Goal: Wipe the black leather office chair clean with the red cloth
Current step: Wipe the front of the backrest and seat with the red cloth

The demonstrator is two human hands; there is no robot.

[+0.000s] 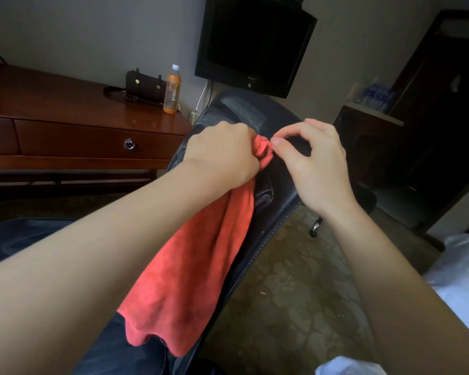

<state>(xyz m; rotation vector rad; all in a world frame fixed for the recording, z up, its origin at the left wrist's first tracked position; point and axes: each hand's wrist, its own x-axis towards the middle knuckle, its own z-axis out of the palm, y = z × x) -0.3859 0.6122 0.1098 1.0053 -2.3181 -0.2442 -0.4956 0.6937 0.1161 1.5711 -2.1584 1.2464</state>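
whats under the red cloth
The red cloth drapes over the black leather chair, bunched at the top in the left hand. Whatever part of the chair lies beneath it is covered.

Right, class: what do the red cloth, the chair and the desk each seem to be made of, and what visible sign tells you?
Red cloth: soft, matte, fuzzy fabric, possibly microfibre; it bunches and drapes in folds.
Chair: black leather or imitation; smooth with a slight sheen, pale stitching along its edge.
Desk: reddish-brown wood or veneer, glossy varnish reflecting light; its drawer has a metal ring pull.
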